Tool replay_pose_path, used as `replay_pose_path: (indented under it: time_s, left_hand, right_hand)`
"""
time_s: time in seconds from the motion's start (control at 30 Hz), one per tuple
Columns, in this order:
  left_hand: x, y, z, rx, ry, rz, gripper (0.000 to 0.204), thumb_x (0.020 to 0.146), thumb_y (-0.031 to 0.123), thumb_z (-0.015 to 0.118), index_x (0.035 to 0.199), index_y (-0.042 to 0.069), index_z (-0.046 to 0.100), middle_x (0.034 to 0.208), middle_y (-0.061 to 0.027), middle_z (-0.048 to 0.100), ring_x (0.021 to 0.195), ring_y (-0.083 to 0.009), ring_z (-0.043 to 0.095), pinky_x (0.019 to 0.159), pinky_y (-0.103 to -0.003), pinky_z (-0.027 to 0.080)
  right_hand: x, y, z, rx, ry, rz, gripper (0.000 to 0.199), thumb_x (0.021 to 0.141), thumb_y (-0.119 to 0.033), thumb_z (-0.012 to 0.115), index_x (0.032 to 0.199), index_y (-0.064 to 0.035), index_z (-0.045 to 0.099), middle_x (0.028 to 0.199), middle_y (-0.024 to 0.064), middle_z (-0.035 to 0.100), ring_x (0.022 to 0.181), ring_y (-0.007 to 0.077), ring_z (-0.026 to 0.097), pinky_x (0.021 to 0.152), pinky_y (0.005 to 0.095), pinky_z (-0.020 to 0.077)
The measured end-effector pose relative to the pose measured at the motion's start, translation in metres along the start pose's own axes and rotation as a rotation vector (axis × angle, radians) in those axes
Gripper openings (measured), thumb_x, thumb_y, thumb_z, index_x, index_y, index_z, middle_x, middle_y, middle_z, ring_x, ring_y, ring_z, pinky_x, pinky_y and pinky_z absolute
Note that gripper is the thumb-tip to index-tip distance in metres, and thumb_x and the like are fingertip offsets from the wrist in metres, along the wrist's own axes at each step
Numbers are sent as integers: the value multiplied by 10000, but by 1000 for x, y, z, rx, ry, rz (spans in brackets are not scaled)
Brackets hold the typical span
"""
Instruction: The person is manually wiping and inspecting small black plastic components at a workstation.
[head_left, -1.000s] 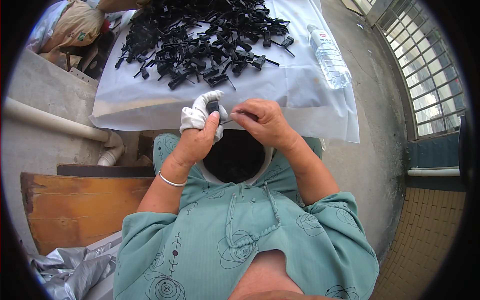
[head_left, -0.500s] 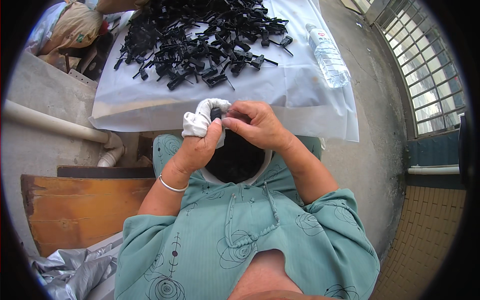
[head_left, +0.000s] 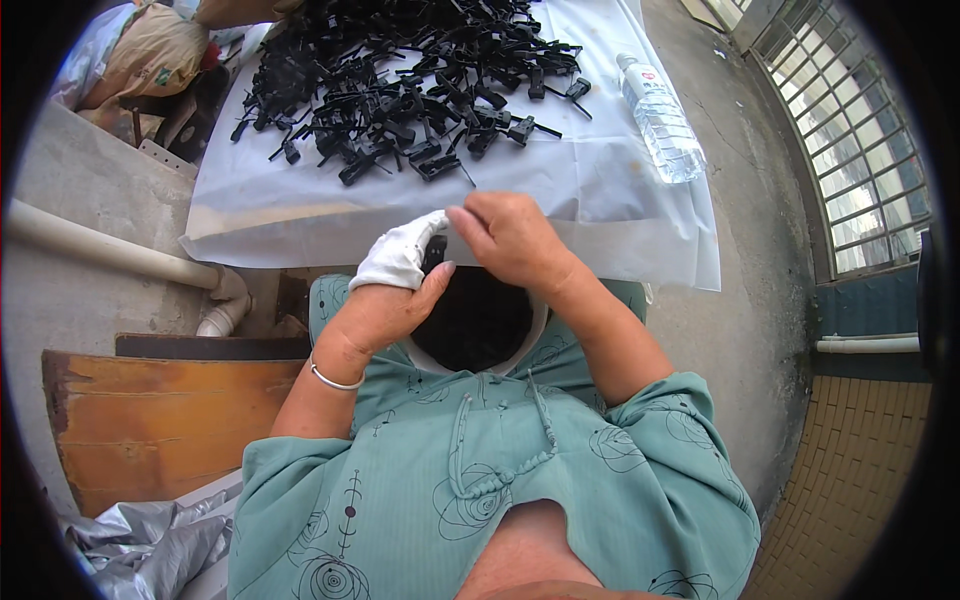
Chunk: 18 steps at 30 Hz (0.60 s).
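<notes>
**Blk part pinned in L grip, R fingers right beside it**

L hand [head_left: 398, 288], w/ white glove [head_left: 388, 258] over its fingers, has its grip closed on a small black part [head_left: 434, 252], btwn bare thumb and gloved fingers. Part sits just off the bench's near edge, above the far left side of a tub [head_left: 541, 322]. R hand [head_left: 512, 235] is just right of it, fingers curled, thumb tip by the glove's far end; can't tell if R grip pinches anything or touches the glove.

To do this well, IMO: keep L thumb firm & low so the part can't twist, do fine work w/ R fingertips only, stay over the tub in case of a slip.

Beyond, white-sheeted bench [head_left: 625, 235] has a heap of black parts [head_left: 400, 105], far L to ctr, & clear bottle [head_left: 663, 125], far R. Tub's inside is too dark to read.
</notes>
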<state>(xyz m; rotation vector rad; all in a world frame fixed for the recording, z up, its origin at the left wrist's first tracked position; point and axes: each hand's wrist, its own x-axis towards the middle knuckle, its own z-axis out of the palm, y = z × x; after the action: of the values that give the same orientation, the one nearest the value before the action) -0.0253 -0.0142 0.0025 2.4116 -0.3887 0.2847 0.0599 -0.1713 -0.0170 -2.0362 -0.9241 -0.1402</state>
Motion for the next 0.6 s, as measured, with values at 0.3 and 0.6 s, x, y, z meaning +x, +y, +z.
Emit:
replay_pose_path:
  time_s: [0.3, 0.6]
  left_hand:
    - [3, -22, 4, -132, 187, -163, 204, 863, 55, 541, 1055, -1, 580, 940, -103, 600, 919, -155, 570, 783, -272, 460]
    - [23, 14, -20, -175, -78, 318, 355, 677, -23, 649, 1019, 63, 604, 1017, -87, 615, 923, -256, 571, 824, -329, 426]
  right_hand:
    - [4, 21, -10, -458, 216, 61, 145, 800, -170, 589, 759, -46, 525, 693, 134, 579, 583, 304, 579, 517, 382, 461]
    - [-18, 10, -51, 382, -326, 283, 186, 843, -158, 581, 742, -6, 543, 610, 3, 455, 587, 74, 409, 522, 249, 358]
